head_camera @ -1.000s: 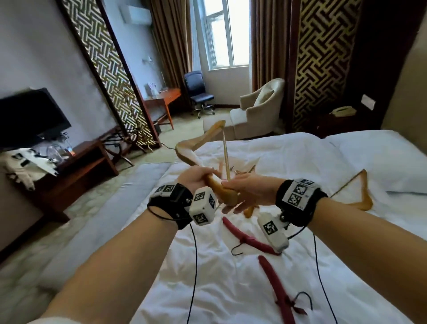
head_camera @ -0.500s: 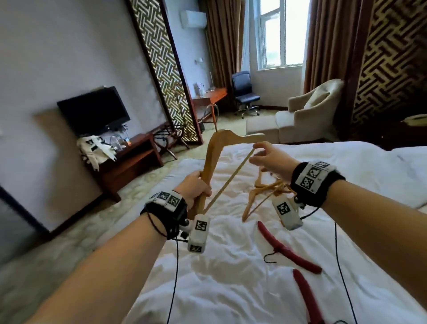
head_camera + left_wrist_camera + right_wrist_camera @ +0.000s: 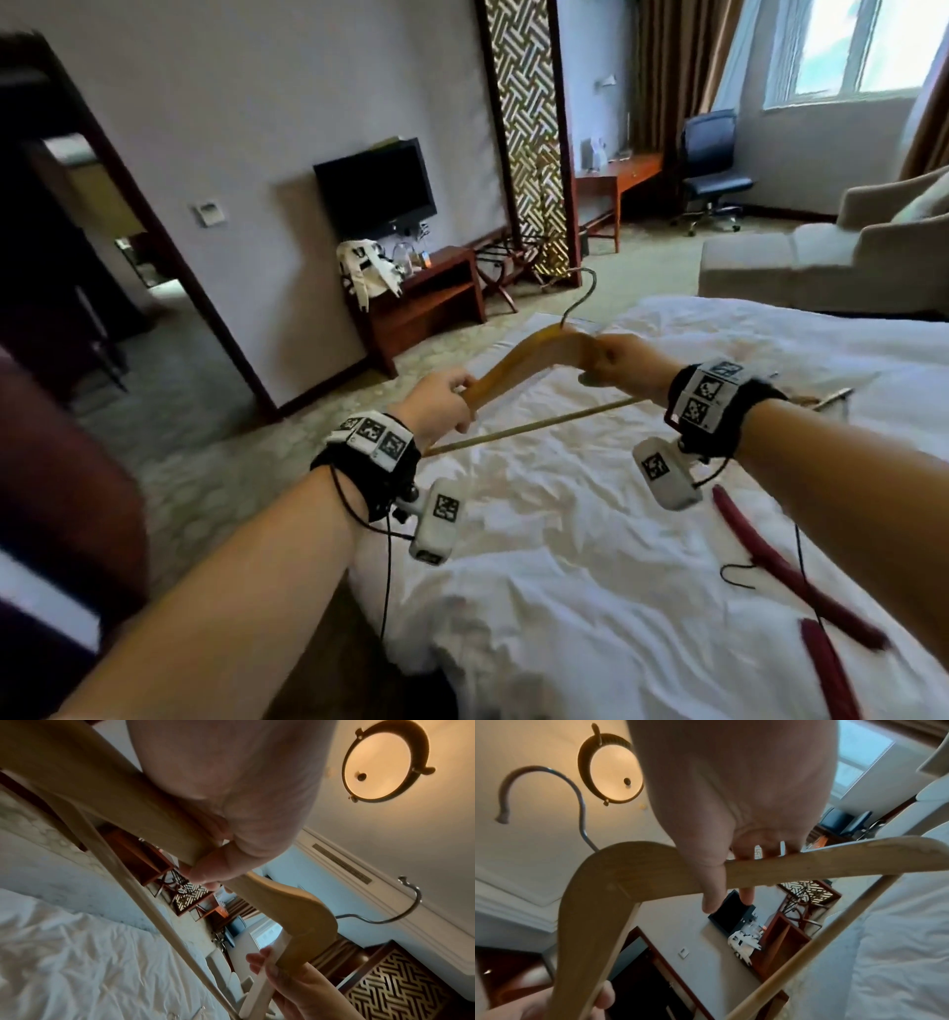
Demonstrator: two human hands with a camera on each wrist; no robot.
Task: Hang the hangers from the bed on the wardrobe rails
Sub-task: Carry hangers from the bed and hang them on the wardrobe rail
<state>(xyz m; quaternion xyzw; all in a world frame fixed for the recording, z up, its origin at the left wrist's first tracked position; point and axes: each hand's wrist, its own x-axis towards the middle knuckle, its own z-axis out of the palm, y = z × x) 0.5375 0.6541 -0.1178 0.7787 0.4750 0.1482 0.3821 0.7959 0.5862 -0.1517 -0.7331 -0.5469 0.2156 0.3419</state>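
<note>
Both hands hold one wooden hanger (image 3: 518, 360) in the air over the bed's left edge, its metal hook (image 3: 580, 293) pointing up. My left hand (image 3: 447, 406) grips the hanger's left arm (image 3: 144, 817). My right hand (image 3: 616, 360) grips the right arm close to the neck, fingers curled over the wood (image 3: 639, 874). On the white bed (image 3: 590, 591) at the right lie two red padded hangers (image 3: 770, 565), and the tip of another wooden hanger (image 3: 832, 395) shows behind my right wrist. No wardrobe rail is in view.
A dark doorway (image 3: 77, 231) opens at the left, with a dark red rounded object (image 3: 61, 488) in front of it. A TV (image 3: 375, 190) hangs above a low wooden cabinet (image 3: 426, 298). An armchair (image 3: 847, 257) stands beyond the bed, and carpet runs between bed and wall.
The view has swung left, away from the window. The hanger has turned from standing on end to level with its hook up, and my right hand has shifted onto its right arm.
</note>
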